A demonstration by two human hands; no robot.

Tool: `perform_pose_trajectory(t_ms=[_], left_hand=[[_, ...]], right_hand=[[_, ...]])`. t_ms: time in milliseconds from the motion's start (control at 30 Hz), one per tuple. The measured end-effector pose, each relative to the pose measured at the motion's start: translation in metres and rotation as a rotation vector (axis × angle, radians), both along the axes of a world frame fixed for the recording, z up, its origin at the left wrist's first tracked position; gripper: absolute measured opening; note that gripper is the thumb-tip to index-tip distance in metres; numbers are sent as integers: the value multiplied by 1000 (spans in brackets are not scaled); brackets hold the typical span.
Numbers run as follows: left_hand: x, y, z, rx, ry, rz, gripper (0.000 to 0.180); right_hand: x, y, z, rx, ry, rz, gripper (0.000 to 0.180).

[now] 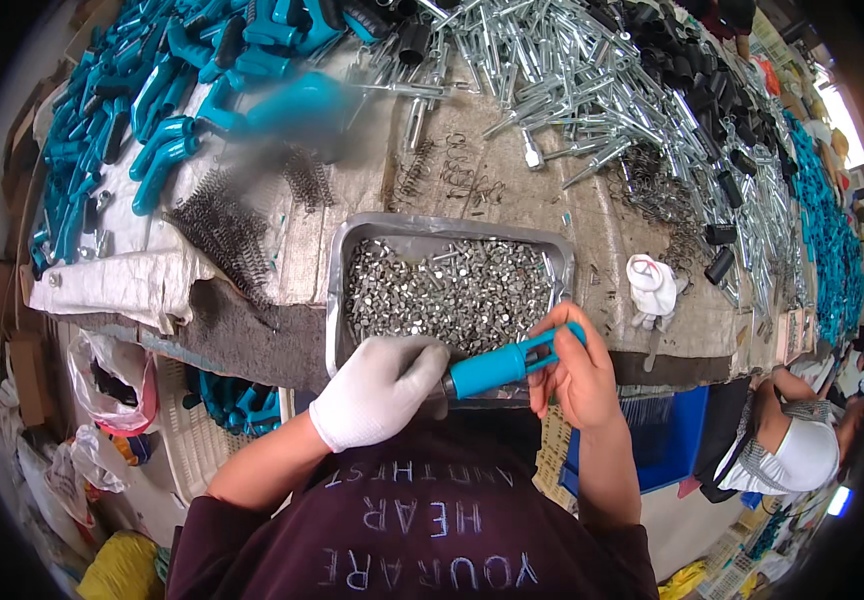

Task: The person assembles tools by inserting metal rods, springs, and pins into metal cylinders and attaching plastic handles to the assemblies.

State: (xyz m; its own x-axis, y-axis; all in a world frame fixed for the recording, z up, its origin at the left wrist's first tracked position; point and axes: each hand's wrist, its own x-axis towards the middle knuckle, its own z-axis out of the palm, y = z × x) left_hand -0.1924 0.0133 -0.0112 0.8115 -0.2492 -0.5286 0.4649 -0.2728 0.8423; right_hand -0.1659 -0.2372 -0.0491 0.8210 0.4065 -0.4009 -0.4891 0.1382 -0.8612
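Note:
A teal plastic handle (489,373) with a slotted, loop-like end is held between my two hands, just over the near edge of a metal tray. My left hand (374,388), in a white knit glove, is closed round its dark left end, which the fingers mostly hide. Bare fingers of my right hand (580,378) pinch the slotted right end. The grey metal tray (338,300) holds a heap of small metal pins (447,295). Whether a pin sits in my right fingers cannot be made out.
Teal handles (157,90) pile at the far left, beside coil springs (217,225). Metal rods (592,85) and black sleeves (687,75) fill the far right. A white glove (652,290) lies right of the tray. Below are a blue crate (687,440) and another person (787,445).

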Motion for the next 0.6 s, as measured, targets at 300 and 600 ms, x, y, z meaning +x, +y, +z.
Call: perform_pose_trajectory(t_ms=[300,600], left_hand=[[-1,14,6,-362,198,-46,49],[-5,34,-8,-248,34,291,54]], right_hand=[[10,47,12,-85,-164,151,16],[63,63,-10,-1063,-1100,134,18]])
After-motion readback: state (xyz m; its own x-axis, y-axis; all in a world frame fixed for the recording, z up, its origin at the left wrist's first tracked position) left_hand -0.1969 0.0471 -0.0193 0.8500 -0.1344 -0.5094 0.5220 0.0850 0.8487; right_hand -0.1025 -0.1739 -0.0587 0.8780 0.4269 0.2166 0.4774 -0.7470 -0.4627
